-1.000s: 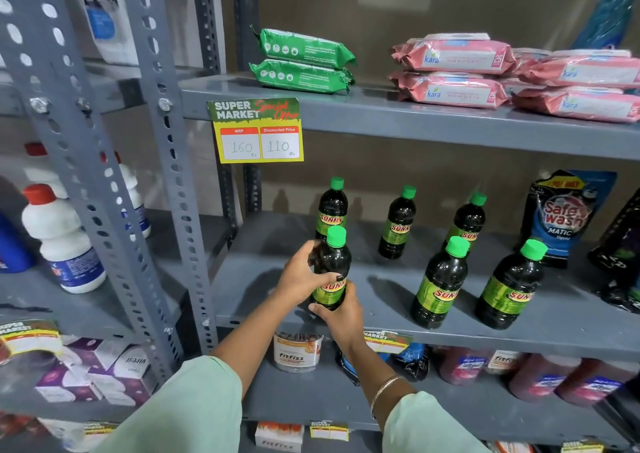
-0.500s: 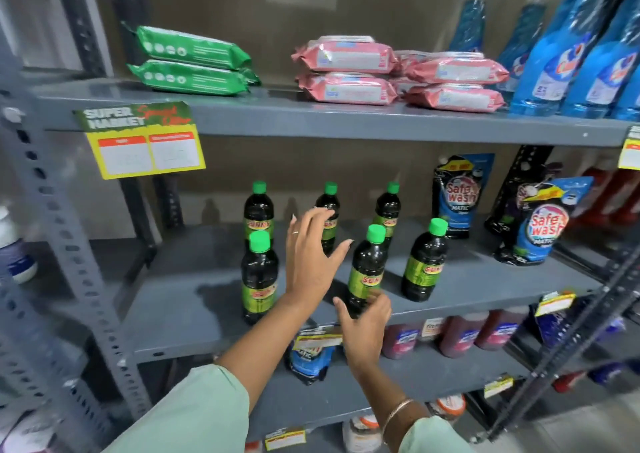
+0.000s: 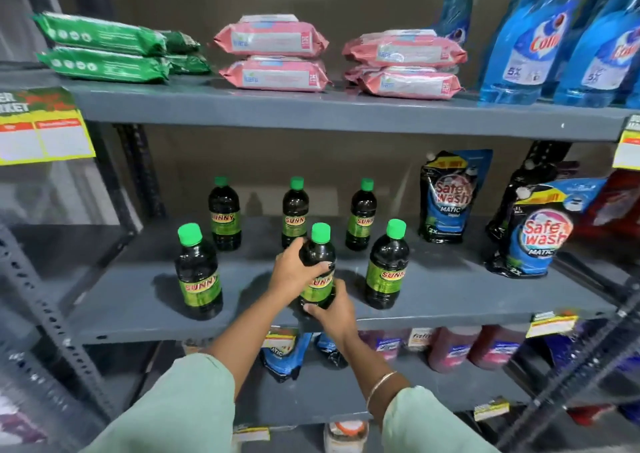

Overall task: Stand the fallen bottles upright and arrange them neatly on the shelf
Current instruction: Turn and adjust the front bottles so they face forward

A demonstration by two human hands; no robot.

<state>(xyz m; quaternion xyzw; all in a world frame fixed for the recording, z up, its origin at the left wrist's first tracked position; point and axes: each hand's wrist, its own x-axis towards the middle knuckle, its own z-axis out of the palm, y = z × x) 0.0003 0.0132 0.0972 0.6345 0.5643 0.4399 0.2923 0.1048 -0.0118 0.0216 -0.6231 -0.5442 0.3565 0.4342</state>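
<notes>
Several dark bottles with green caps and green-yellow labels stand upright on the grey middle shelf [image 3: 450,297]. Three form a back row: left [image 3: 224,217], middle [image 3: 294,210], right [image 3: 361,215]. Three form a front row: left [image 3: 198,274], middle [image 3: 320,245], right [image 3: 385,265]. My left hand [image 3: 294,272] wraps the front middle bottle's left side near the shoulder. My right hand [image 3: 332,309] grips its base from below and to the right. Both hands hide much of its label.
Blue detergent pouches [image 3: 446,196] [image 3: 535,231] stand to the right on the same shelf. The shelf above holds green packs [image 3: 104,47], pink wipe packs [image 3: 273,54] and blue spray bottles [image 3: 519,47]. Slotted uprights [image 3: 41,300] flank the left; red bottles [image 3: 453,348] sit below.
Both hands have left the front left bottle, moved right and closed on the front middle bottle. The view has swung right and come closer to the shelf.
</notes>
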